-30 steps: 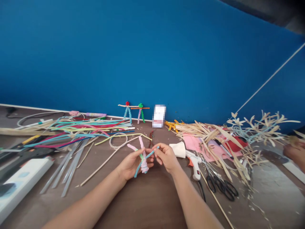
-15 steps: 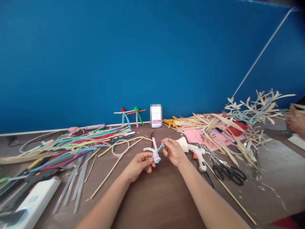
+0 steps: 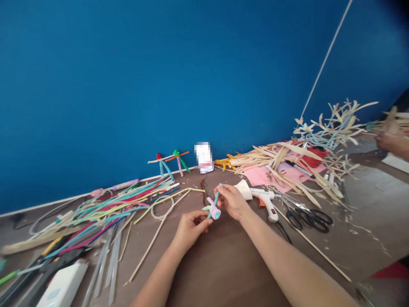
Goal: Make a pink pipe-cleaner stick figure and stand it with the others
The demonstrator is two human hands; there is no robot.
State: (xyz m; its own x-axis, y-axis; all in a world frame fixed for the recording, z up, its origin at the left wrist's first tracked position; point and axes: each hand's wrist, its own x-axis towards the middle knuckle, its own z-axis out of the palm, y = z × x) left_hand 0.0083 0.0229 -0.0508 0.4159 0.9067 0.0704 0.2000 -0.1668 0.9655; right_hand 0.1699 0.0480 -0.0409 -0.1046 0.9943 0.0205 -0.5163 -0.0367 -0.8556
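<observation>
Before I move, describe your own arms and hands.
The left forearm and right forearm are bare, with no sleeve showing as far as the picture reaches. The left hand and right hand wear no gloves. I see no watch or bracelet on either wrist, and no cables or clear markings. Fine details are too small to tell.

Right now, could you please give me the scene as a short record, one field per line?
Left hand: pinches a blue strand of the small fuzzy piece
Right hand: pinches its upper blue end
Piece colours: pale lilac, pale green, blue
By the blue wall: red-topped figure, green-topped figure
Left side: coloured stems, clear rods, white block
Right side: glue gun, black-handled scissors, pale dry strips
Far right: another person's hand
</observation>
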